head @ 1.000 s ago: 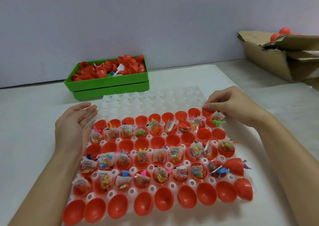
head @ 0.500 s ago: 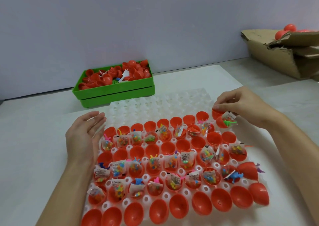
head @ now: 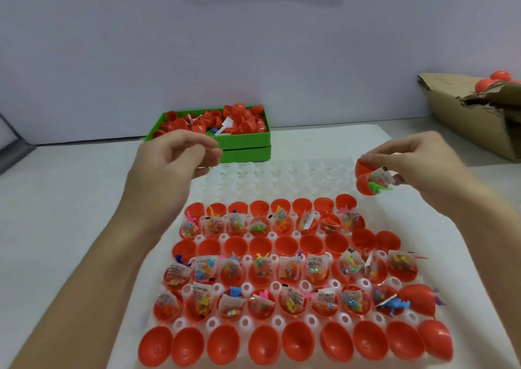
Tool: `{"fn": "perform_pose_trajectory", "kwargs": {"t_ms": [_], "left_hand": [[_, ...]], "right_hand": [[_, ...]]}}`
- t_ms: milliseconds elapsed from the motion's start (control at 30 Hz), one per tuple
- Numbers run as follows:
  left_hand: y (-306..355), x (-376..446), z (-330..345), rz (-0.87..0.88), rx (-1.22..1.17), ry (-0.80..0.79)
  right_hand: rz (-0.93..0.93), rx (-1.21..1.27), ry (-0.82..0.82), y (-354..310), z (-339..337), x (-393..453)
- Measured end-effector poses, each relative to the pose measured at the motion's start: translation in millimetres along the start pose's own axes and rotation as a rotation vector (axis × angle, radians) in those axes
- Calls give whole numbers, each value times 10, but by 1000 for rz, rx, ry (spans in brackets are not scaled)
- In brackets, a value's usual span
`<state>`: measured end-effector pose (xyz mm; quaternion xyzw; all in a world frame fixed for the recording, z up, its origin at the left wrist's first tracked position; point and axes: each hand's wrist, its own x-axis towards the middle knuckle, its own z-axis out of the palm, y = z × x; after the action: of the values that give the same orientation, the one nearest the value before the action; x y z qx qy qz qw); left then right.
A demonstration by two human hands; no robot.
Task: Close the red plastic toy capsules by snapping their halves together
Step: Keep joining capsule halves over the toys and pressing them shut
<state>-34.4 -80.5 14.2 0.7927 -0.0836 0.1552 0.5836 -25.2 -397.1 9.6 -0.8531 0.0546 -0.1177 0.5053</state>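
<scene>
Right hand lifts an open red capsule above the tray

The right hand [head: 423, 163] pinches an open red capsule [head: 366, 180], a packet and green toy inside, above the white tray's [head: 282, 177] far right corner. The left hand [head: 174, 165] hovers empty, fingers loosely curled, near the green bin [head: 245, 140].

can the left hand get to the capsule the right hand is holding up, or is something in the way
Probably yes. The left hand is raised, holds nothing, and only open air above the white tray lies between it and the open capsule held by the right hand.
</scene>
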Motion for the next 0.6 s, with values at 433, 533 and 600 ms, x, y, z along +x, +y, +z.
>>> {"fn": "perform_pose_trajectory", "kwargs": {"t_ms": [433,533,600], "left_hand": [[349,158,551,157,374,-264],[288,163,579,216,326,-158],[241,161,592,251,269,-122]], "right_hand": [[-20,114,-37,-717,673,220],[-19,43,-22,-665,692,239],[-20,13,-14,-628,688,258]]}}
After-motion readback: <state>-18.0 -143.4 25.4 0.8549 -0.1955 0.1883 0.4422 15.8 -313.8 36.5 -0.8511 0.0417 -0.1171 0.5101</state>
